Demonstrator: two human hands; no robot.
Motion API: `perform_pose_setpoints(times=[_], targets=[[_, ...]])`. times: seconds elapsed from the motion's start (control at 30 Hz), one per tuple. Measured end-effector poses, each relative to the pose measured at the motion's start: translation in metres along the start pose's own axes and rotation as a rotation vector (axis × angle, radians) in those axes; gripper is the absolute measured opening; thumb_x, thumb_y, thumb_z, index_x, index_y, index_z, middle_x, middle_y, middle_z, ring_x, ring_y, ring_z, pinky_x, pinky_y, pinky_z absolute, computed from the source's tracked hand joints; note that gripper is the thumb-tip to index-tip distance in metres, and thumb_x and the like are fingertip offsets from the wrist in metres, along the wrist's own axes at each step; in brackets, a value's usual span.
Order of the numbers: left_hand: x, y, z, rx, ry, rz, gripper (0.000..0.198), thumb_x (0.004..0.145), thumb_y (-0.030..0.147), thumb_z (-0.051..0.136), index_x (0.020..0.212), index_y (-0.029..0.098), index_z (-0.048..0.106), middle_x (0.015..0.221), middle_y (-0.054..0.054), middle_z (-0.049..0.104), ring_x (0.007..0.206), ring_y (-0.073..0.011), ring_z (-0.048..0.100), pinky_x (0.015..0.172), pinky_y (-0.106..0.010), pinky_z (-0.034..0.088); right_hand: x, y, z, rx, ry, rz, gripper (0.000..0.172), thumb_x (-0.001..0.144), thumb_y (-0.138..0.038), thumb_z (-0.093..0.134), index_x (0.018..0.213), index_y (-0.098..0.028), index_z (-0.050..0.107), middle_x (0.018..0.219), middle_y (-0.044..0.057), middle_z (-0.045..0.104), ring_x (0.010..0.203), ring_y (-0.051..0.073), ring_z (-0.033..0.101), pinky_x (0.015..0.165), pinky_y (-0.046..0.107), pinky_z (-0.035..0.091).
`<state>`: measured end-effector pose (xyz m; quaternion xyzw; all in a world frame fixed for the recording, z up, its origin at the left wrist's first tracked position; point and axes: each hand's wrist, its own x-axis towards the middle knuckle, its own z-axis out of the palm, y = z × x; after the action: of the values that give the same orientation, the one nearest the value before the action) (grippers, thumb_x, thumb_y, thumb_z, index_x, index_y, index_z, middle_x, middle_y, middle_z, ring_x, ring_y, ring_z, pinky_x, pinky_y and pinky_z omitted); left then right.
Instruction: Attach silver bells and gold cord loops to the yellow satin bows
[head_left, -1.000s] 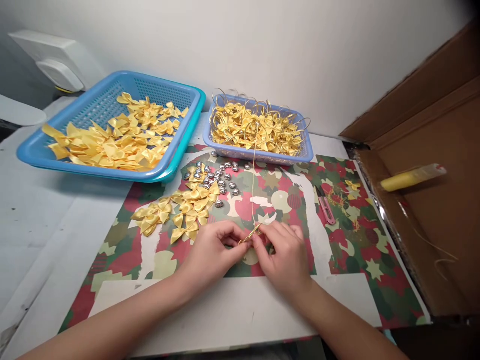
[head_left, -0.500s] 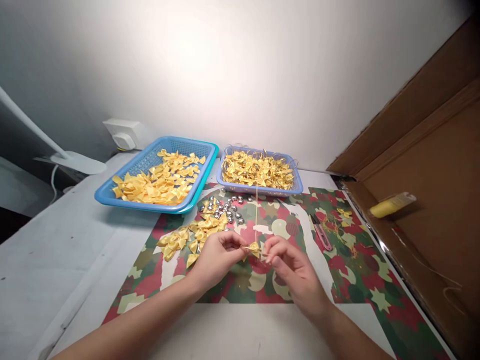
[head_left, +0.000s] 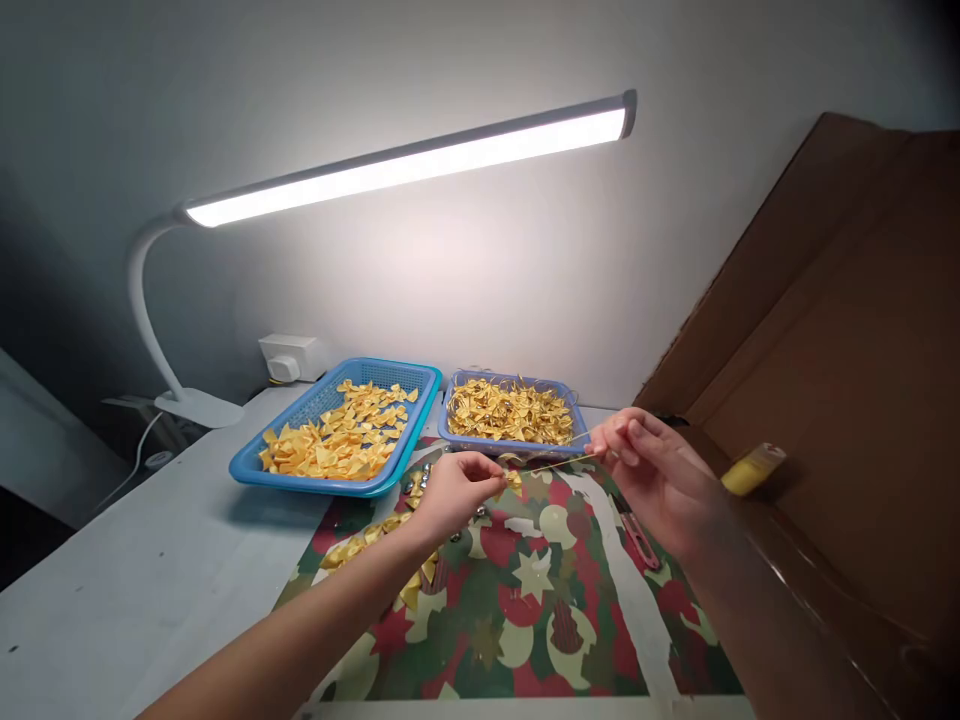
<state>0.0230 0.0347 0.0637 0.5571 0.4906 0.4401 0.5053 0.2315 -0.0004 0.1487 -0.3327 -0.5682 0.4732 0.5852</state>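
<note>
Between thumb and forefinger, my left hand [head_left: 459, 495] pinches a small yellow ribbon bow [head_left: 514, 482] above the patterned sheet. A thin yellow thread [head_left: 553, 466] runs taut from the bow to my right hand [head_left: 652, 475], whose fingers close on it off to the right. Partly covered by my left forearm, a pile of yellow bows [head_left: 367, 540] lies on the sheet. Small silver bells [head_left: 481, 511] are scattered behind and beside my left hand, several hidden by it.
A blue basket [head_left: 247, 470] of yellow bows stands back left. Beside it is a periwinkle basket [head_left: 480, 443] of bows with loops. Pink thread snips [head_left: 639, 540] lie right, near a cardboard wall [head_left: 840, 300] and yellow thread spool [head_left: 754, 470]. A lit lamp [head_left: 420, 165] hangs overhead.
My right hand has moved up and right away from my left, drawing the thread out sideways. My left hand still pinches the bow. The view has tilted up, bringing the lamp in.
</note>
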Motion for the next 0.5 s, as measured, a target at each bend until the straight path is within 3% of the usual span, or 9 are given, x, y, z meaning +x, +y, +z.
perform_pose_setpoints(times=[0.2, 0.37, 0.5], targets=[[0.014, 0.008, -0.015, 0.038, 0.059, 0.096, 0.022, 0.065, 0.033, 0.073, 0.063, 0.013, 0.065, 0.060, -0.004, 0.067, 0.056, -0.0151, 0.059, 0.053, -0.024, 0.044, -0.003, -0.017, -0.006, 0.069, 0.035, -0.052, 0.031, 0.076, -0.045, 0.071, 0.061, -0.023, 0.055, 0.052, -0.005, 0.030, 0.050, 0.012, 0.038, 0.065, 0.034, 0.050], [0.022, 0.012, -0.019, 0.031, 0.072, 0.141, 0.025, 0.065, 0.037, 0.072, 0.065, 0.014, 0.063, 0.060, -0.004, 0.066, 0.055, -0.0149, 0.060, 0.052, -0.024, 0.045, 0.000, -0.033, -0.016, 0.142, 0.125, -0.091, 0.022, 0.073, -0.042, 0.076, 0.070, -0.024, 0.064, 0.055, -0.006, 0.031, 0.053, 0.008, 0.038, 0.066, 0.025, 0.050], [0.027, 0.014, -0.025, 0.068, 0.074, 0.192, 0.022, 0.066, 0.036, 0.070, 0.065, 0.015, 0.063, 0.062, -0.004, 0.067, 0.057, -0.0160, 0.061, 0.054, -0.025, 0.047, 0.004, -0.043, -0.030, 0.034, 0.226, -0.153, 0.023, 0.069, -0.041, 0.079, 0.070, -0.023, 0.065, 0.056, -0.005, 0.038, 0.055, 0.008, 0.040, 0.064, 0.022, 0.049]])
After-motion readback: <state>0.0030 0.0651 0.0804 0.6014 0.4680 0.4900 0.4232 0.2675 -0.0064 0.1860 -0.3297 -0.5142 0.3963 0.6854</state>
